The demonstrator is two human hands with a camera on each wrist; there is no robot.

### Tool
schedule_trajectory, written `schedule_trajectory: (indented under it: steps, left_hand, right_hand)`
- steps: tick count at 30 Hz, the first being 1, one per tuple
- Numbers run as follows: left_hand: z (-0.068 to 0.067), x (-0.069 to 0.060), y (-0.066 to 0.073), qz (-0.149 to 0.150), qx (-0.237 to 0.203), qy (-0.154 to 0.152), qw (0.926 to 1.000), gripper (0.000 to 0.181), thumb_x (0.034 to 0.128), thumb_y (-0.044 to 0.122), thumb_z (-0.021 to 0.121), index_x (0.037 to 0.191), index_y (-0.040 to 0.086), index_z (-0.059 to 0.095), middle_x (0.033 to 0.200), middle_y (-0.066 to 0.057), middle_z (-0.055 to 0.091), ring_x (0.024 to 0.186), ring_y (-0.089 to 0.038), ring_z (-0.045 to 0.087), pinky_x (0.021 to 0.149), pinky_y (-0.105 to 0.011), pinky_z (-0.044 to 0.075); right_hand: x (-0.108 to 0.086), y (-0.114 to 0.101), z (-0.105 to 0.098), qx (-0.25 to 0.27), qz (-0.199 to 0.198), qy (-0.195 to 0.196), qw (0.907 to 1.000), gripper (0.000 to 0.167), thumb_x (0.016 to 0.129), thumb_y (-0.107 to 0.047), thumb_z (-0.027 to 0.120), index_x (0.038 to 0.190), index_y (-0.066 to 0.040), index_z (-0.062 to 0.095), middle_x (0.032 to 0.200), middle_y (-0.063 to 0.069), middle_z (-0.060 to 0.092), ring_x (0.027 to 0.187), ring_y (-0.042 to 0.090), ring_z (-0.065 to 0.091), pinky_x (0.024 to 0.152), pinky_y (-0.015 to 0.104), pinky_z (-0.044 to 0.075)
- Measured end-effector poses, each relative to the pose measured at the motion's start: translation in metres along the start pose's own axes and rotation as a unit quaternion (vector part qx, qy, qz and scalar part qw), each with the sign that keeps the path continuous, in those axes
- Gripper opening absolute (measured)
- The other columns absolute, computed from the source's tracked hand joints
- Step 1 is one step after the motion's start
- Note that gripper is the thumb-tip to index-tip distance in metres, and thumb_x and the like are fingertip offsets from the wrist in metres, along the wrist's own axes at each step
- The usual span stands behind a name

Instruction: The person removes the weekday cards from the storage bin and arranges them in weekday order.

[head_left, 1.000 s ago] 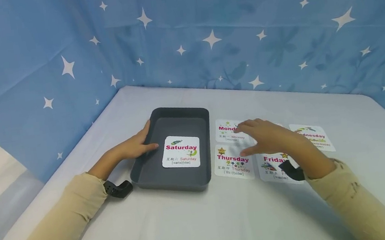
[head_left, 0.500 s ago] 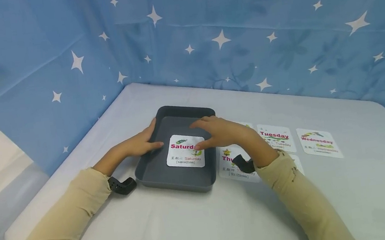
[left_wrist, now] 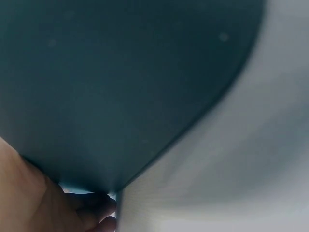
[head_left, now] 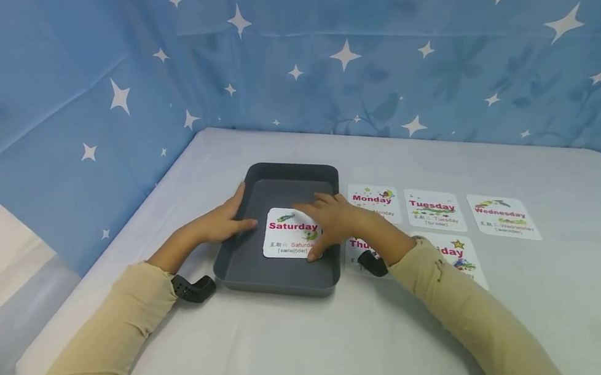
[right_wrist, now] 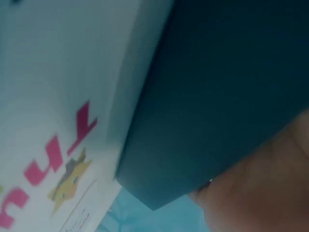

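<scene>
A dark grey tray lies on the white table, with a white Saturday card on its floor. My left hand rests on the tray's left rim, thumb over the inside. Over the tray's right side, my right hand has its fingers and thumb at the right edge of the Saturday card; whether they pinch it cannot be told. The left wrist view shows the tray's side with my left fingers by it; in the right wrist view the tray wall hides my right fingertips.
Right of the tray lie cards: Monday, Tuesday and Wednesday behind, Thursday and Friday in front, both partly covered by my right arm. A blue star-patterned curtain hangs behind the table.
My right hand has moved left from above the weekday cards to the Saturday card in the tray, its fingers lowering to the card's edge. My left hand stays on the tray's rim.
</scene>
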State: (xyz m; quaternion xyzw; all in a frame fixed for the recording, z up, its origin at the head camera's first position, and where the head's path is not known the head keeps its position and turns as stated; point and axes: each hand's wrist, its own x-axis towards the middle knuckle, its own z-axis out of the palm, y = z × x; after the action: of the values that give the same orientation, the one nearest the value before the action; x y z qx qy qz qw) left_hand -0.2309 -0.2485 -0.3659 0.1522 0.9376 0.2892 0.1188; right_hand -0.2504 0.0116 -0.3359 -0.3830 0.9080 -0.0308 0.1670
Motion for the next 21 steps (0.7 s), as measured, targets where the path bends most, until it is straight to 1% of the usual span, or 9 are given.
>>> schedule_trajectory:
  steps: [2,4,5,7,10,14,16,19,21]
  left_hand:
    - [-0.0003,-0.0003,0.0004,-0.002,-0.001,0.002,1.0000,0.091,0.0915,0.031,0.052,0.142,-0.004,-0.016,0.150,-0.024,-0.011,0.139,-0.039,-0.003,0.113,-0.050,0.006]
    - [-0.0001,-0.0004,0.0003,-0.002,-0.001,0.003,1.0000,0.092,0.0914,0.031,0.052,0.142,-0.004,-0.016,0.150,-0.024,-0.010,0.139,-0.039,-0.002,0.113,-0.050,0.006]
    - [0.0002,-0.0005,0.0004,-0.002,-0.002,0.003,1.0000,0.092,0.0914,0.031,0.052,0.142,-0.004,-0.016,0.150,-0.024,-0.010,0.139,-0.039,-0.003,0.113,-0.050,0.006]
    - [0.0012,-0.0005,0.0004,-0.003,-0.005,0.003,1.0000,0.092,0.0913,0.031,0.052,0.142,-0.004,-0.016,0.150,-0.024,-0.010,0.139,-0.039,-0.003,0.113,-0.050,0.006]
    - [0.0030,0.0000,0.0002,-0.001,-0.006,0.001,1.0000,0.092,0.0914,0.031,0.052,0.142,-0.005,-0.016,0.150,-0.025,-0.011,0.139,-0.040,-0.003,0.113,-0.050,0.006]
    - [0.0044,0.0011,-0.0006,0.002,-0.006,0.001,1.0000,0.091,0.0918,0.031,0.052,0.142,-0.005,-0.016,0.150,-0.025,-0.011,0.139,-0.039,-0.003,0.113,-0.050,0.006]
    - [0.0039,0.0012,-0.0004,0.002,-0.005,0.001,1.0000,0.091,0.0919,0.031,0.052,0.142,-0.004,-0.016,0.150,-0.025,-0.011,0.139,-0.038,-0.003,0.113,-0.049,0.006]
    - [0.0019,0.0007,0.0002,0.000,-0.001,0.002,1.0000,0.091,0.0919,0.031,0.051,0.142,-0.004,-0.016,0.150,-0.024,-0.011,0.139,-0.038,-0.003,0.113,-0.049,0.006]
    - [0.0003,-0.0001,0.0009,-0.003,-0.002,0.003,1.0000,0.092,0.0917,0.031,0.052,0.142,-0.004,-0.016,0.150,-0.024,-0.011,0.139,-0.038,-0.003,0.113,-0.049,0.006]
  right_hand:
    - [0.0008,0.0002,0.0015,-0.014,-0.003,0.008,0.9999,0.103,0.065,-0.057,0.073,0.147,-0.021,0.020,0.144,0.012,0.034,0.136,0.033,0.022,0.106,0.050,0.021]
    - [0.0012,0.0007,0.0028,-0.022,-0.007,0.016,0.9996,0.103,0.065,-0.057,0.073,0.146,-0.021,0.022,0.138,0.012,0.039,0.128,0.031,0.031,0.100,0.045,0.027]
    - [0.0012,0.0011,0.0036,-0.024,-0.010,0.021,0.9994,0.102,0.064,-0.057,0.074,0.146,-0.021,0.023,0.134,0.012,0.041,0.123,0.030,0.035,0.096,0.043,0.029]
    - [0.0006,0.0021,0.0051,-0.019,-0.016,0.026,0.9993,0.101,0.064,-0.056,0.074,0.145,-0.020,0.025,0.129,0.013,0.041,0.118,0.029,0.037,0.093,0.042,0.030]
    - [-0.0010,0.0044,0.0071,-0.001,-0.021,0.029,0.9994,0.099,0.066,-0.053,0.075,0.145,-0.020,0.026,0.130,0.013,0.037,0.118,0.029,0.038,0.098,0.044,0.028]
    - [-0.0020,0.0072,0.0079,0.019,-0.018,0.030,0.9992,0.098,0.068,-0.050,0.075,0.146,-0.020,0.024,0.140,0.014,0.031,0.127,0.031,0.033,0.105,0.048,0.022]
    - [-0.0016,0.0079,0.0074,0.021,-0.015,0.026,0.9993,0.099,0.068,-0.050,0.074,0.146,-0.019,0.021,0.145,0.013,0.027,0.133,0.032,0.028,0.108,0.050,0.019]
    - [-0.0006,0.0078,0.0060,0.012,-0.013,0.015,0.9997,0.101,0.069,-0.052,0.073,0.147,-0.017,0.019,0.149,0.013,0.026,0.137,0.033,0.021,0.110,0.052,0.016]
    - [0.0001,0.0073,0.0048,0.006,-0.014,0.011,0.9998,0.100,0.070,-0.052,0.073,0.147,-0.017,0.020,0.146,0.013,0.030,0.136,0.033,0.022,0.109,0.051,0.017]
